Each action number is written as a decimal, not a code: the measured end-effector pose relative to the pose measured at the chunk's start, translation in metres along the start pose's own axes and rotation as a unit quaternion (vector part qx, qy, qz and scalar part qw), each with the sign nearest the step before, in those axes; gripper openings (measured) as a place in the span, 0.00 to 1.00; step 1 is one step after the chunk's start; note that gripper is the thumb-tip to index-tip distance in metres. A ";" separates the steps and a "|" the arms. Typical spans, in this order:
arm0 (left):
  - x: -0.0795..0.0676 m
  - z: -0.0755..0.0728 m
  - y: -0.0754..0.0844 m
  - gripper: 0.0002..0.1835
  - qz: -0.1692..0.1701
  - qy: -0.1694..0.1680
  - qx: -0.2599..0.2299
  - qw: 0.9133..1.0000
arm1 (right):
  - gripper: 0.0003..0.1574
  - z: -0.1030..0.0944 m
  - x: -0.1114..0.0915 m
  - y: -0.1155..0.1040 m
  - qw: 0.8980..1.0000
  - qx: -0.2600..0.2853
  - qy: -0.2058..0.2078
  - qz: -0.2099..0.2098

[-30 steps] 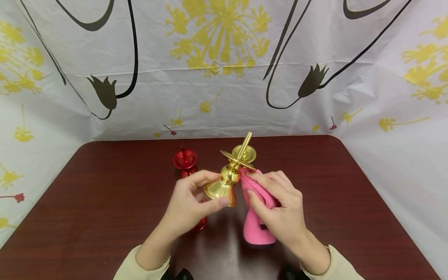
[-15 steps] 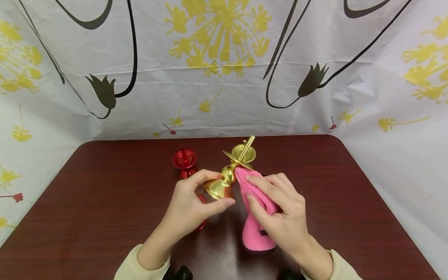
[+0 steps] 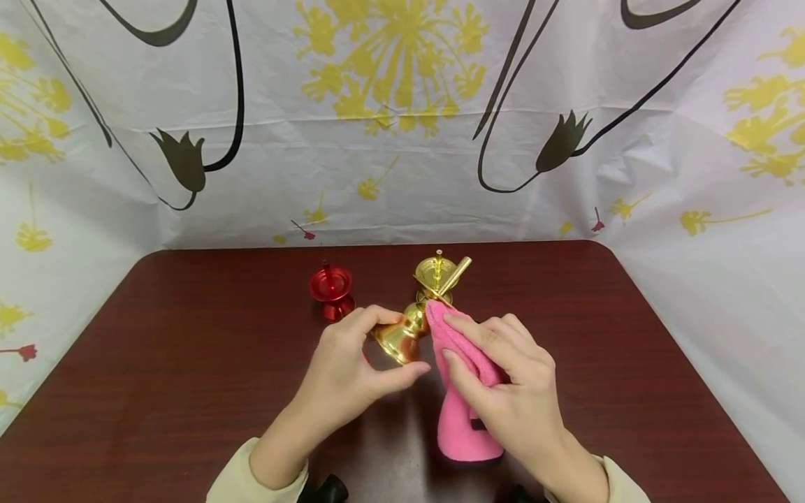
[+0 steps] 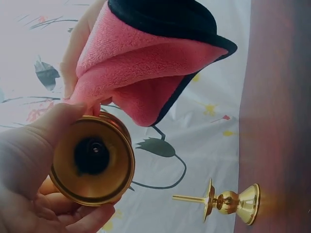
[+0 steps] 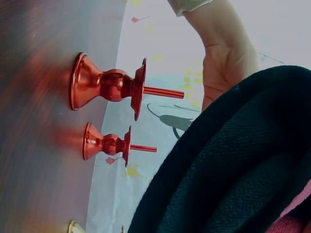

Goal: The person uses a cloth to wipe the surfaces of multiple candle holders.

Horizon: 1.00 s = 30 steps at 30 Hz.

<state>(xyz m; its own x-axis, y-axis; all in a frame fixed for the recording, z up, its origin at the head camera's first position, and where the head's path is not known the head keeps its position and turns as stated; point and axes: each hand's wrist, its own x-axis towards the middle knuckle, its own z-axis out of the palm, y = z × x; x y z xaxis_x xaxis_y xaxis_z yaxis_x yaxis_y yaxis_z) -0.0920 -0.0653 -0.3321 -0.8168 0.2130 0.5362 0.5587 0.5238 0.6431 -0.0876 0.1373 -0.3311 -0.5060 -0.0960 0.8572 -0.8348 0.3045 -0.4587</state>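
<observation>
In the head view, my left hand (image 3: 342, 367) grips a gold candlestick (image 3: 399, 342) by its flared base, tilted up and to the right. The left wrist view looks into the hollow underside of that base (image 4: 95, 182), with thumb and fingers around its rim. My right hand (image 3: 518, 374) pinches a folded pink cloth (image 3: 468, 429) with a dark reverse side (image 4: 165, 19). The cloth's tip presses against the candlestick's neck, just under its dish, and covers part of it. The right wrist view is largely filled by the cloth's dark side (image 5: 233, 160).
A second gold candlestick (image 3: 437, 269) stands upright behind the held one. Two red candlesticks, a nearer one (image 5: 114, 85) and a farther one (image 5: 111, 144), stand on the dark wooden table (image 3: 189, 349); the left hand hides one in the head view. Patterned sheeting (image 3: 264, 161) surrounds the table.
The held candlestick has tipped further right and its top has come down. Both hands have shifted slightly right, the right one a little lower. The nearer red candlestick has gone out of sight behind the left hand.
</observation>
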 end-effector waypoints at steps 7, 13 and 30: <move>-0.002 0.005 0.002 0.27 0.048 0.006 0.058 0.997 | 0.16 -0.001 0.002 -0.003 1.000 0.004 -0.005 -0.007; -0.002 0.007 0.002 0.27 0.057 0.021 0.047 0.997 | 0.16 -0.003 0.003 -0.004 1.000 0.001 -0.008 -0.004; -0.006 -0.007 0.000 0.29 0.026 0.051 0.022 0.998 | 0.17 0.000 0.002 -0.004 0.999 -0.028 -0.030 -0.006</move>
<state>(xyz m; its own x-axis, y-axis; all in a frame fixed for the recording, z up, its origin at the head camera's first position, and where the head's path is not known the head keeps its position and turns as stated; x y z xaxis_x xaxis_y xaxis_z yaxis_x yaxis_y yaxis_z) -0.0858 -0.0725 -0.3310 -0.7669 0.1561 0.6225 0.5910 0.5500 0.5902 -0.0848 0.1362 -0.3276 -0.5100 -0.1560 0.8459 -0.8280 0.3555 -0.4336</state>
